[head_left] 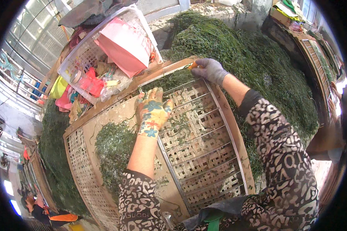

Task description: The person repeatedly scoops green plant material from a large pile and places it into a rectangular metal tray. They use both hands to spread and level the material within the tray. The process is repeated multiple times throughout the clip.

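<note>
A metal frame with thin crossbars (204, 133) lies over a woven slatted mat (192, 165) in front of me. Dark green strands, which look like seaweed (169, 81), fill its far section. My left hand (154, 111), in a yellow flowered glove, rests at the frame's far left side, fingers stretched out and thumb apart. At the far right corner my right hand (211, 71), in a grey glove, is closed around a small orange piece (192, 65), perhaps a handle; the rest of it is hidden. Left of my left forearm, a loose green clump (113, 148) sits on a flat board (92, 134).
A large green heap (227, 50) rises behind and to the right. Far left stands a white plastic basket (67, 63) with a pink bag (123, 46) and clutter. Another person's hand (332, 104) shows at the right edge, beside another frame (316, 61). Someone works at lower left.
</note>
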